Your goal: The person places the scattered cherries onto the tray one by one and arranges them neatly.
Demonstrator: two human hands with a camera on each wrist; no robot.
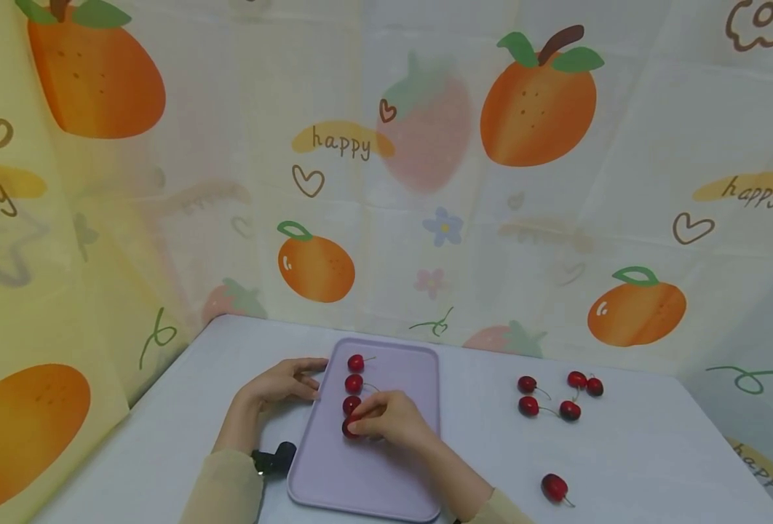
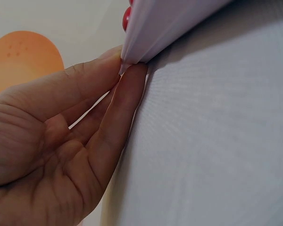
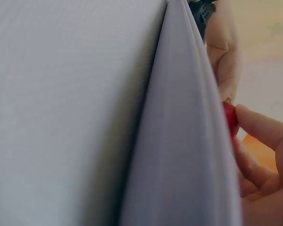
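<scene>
A lilac tray (image 1: pixel 386 484) lies on the table. In the head view my right hand (image 1: pixel 393 422) is over its middle, thumb and fingers pinching a dark red cherry (image 1: pixel 350 428). That cherry (image 3: pixel 230 117) shows partly past the tray's rim in the right wrist view. Beyond it, three cherries (image 1: pixel 354 383) form a column toward the tray's far end; the nearest is partly covered by my fingers. My left hand (image 1: pixel 282 382) rests at the tray's left edge. The left wrist view has its fairly straight fingertips (image 2: pixel 134 77) touching the rim.
On the table to the right are several stemmed cherries (image 1: pixel 528 406) in a loose group. One more cherry (image 1: pixel 555 487) lies nearer the front. A black wrist device (image 1: pixel 275 458) sits beside the tray's left edge. A fruit-printed curtain (image 1: pixel 386 218) hangs behind the table.
</scene>
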